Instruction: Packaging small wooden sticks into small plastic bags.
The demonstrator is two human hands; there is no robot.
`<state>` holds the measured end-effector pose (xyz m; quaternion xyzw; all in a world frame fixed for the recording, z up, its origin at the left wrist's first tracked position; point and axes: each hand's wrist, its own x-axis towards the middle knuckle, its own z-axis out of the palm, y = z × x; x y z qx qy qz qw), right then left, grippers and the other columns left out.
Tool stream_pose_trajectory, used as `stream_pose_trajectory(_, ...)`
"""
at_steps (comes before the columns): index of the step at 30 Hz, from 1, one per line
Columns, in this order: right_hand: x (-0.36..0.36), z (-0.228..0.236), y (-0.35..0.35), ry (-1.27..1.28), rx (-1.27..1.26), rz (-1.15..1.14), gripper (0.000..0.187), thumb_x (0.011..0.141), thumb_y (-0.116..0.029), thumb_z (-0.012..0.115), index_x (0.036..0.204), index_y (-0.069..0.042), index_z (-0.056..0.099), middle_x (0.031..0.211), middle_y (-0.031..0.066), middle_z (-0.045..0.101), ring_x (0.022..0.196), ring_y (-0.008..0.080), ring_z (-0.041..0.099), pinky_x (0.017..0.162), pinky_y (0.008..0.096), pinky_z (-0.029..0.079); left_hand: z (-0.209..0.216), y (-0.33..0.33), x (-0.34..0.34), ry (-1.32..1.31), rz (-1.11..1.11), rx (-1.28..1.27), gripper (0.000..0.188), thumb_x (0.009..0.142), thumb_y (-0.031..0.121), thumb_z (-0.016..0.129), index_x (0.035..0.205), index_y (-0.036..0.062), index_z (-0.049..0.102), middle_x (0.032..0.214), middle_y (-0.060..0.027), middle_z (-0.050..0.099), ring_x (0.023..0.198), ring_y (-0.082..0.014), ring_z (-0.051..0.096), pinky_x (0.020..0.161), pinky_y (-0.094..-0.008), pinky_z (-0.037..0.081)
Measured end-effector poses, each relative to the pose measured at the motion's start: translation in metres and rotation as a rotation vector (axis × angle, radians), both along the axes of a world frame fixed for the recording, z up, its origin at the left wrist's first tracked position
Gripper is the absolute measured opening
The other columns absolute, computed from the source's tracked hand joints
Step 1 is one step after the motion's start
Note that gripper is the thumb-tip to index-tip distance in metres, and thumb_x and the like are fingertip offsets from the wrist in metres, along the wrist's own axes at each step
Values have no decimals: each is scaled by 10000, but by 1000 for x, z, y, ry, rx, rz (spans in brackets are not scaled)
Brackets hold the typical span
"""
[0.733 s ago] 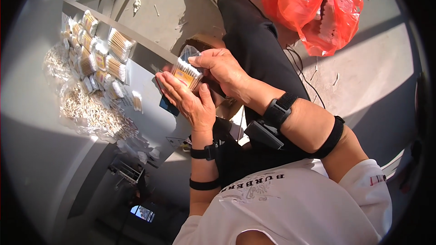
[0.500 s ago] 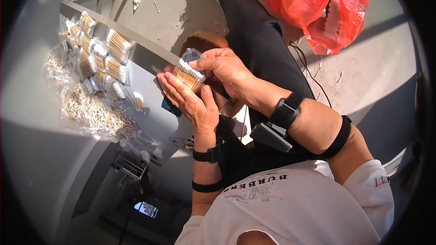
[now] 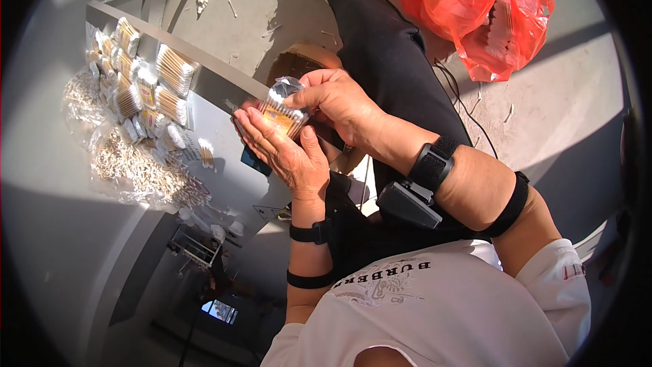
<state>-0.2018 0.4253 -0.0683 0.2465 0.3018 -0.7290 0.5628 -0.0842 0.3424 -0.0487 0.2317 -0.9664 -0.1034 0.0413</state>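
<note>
A small clear plastic bag of cotton swabs (image 3: 280, 119), with a yellow label and white tips upward, is between my two hands above the table's near edge. My left hand (image 3: 288, 156) cups it from below and the left, fingers along its side and thumb raised. My right hand (image 3: 343, 105) pinches the bag's upper right side, the thumb close to the swab tips. The bag's loose clear mouth (image 3: 288, 84) stands up past the tips. The far fingers of my right hand are partly hidden.
On the grey table (image 3: 221, 122) to the left lie several filled swab packs (image 3: 175, 68), a heap of loose swabs (image 3: 146, 166) on plastic, and a small swab bundle (image 3: 206, 153). Red plastic bags (image 3: 475, 20) sit on the floor at the upper right, near a black cable (image 3: 462, 98).
My hands stay almost in place around the swab bag. The bag's clear mouth looks slightly shifted, and my right thumb still presses near the tips.
</note>
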Motion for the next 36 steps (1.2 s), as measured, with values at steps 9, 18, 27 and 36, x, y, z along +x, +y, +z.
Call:
stream_pose_trajectory(9, 0, -3, -13, -47, -10, -33, 67, 796, -65, 732, 820, -41, 675, 772, 52, 668, 701, 133, 623, 663, 265, 495, 1, 2, -2, -2, 10, -8, 840, 946, 576, 354, 1479, -47, 166, 1532, -264, 154, 1419, -429, 159, 1145, -519, 122)
stream_pose_trajectory(18, -4, -7, -12, 161, 28, -8, 83, 780, -42, 718, 728, 4, 673, 690, 48, 651, 639, 105, 592, 610, 242, 484, 2, 3, -3, -13, 11, -29, 828, 950, 556, 369, 1475, -54, 177, 1527, -263, 169, 1419, -421, 167, 1145, -515, 132)
stream_pose_trajectory(27, -1, -7, -28, 523, 157, -25, 157, 683, -93, 724, 694, 46, 652, 619, 66, 606, 565, 119, 545, 543, 273, 452, 0, 2, -5, 2, 14, -40, 784, 950, 551, 390, 1451, -36, 253, 1513, -253, 205, 1411, -417, 190, 1139, -513, 151)
stream_pose_trajectory(36, -5, -5, -18, 346, 62, 4, 157, 790, -152, 730, 770, 2, 703, 709, 38, 637, 668, 99, 561, 615, 246, 452, 2, -3, 4, 192, 34, 173, 729, 954, 437, 478, 1462, -28, 238, 1526, -253, 192, 1414, -396, 208, 1141, -488, 177)
